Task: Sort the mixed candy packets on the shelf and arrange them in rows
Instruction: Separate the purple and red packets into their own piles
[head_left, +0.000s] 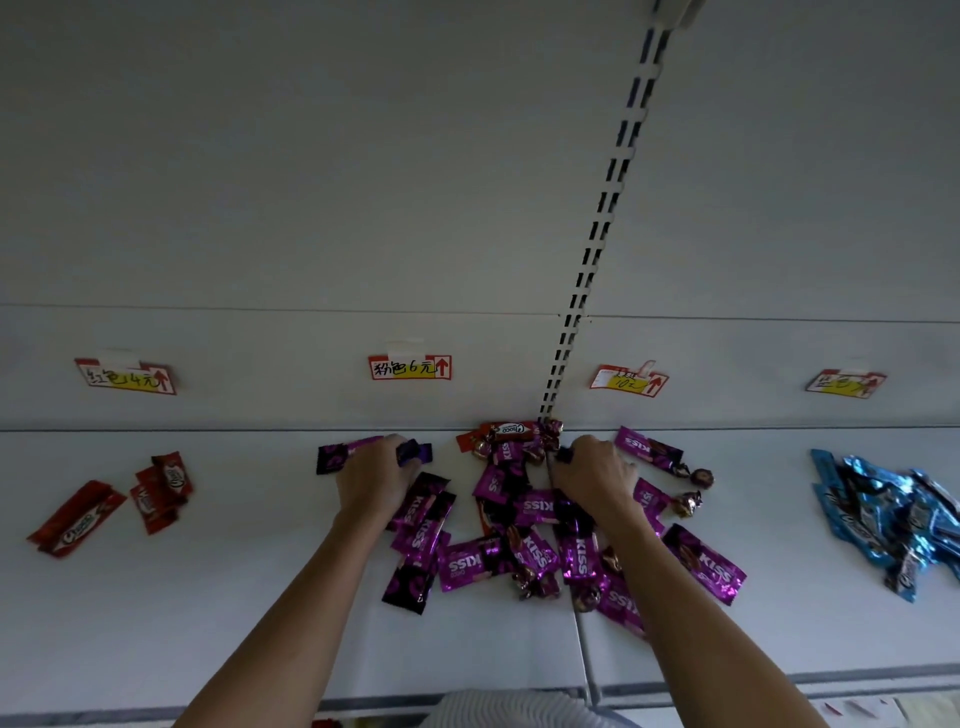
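Observation:
A heap of purple candy packets (467, 564) lies mixed in the middle of the white shelf (223, 613), with a few small round wrapped sweets (701, 477) among them. My left hand (371, 480) grips a dark purple packet (332, 456) at the heap's back left. My right hand (592, 475) rests on the heap's back part, its fingers curled around a dark packet end (565, 455). A red packet (511, 431) lies at the back wall between my hands. Red packets (78, 519) lie at the left, blue packets (883, 506) at the right.
Price labels hang on the back wall: one at the left (127, 376), one in the middle (410, 368), two at the right (628, 382). A slotted upright rail (597, 249) runs up the wall. The shelf's front edge (208, 714) is near my body.

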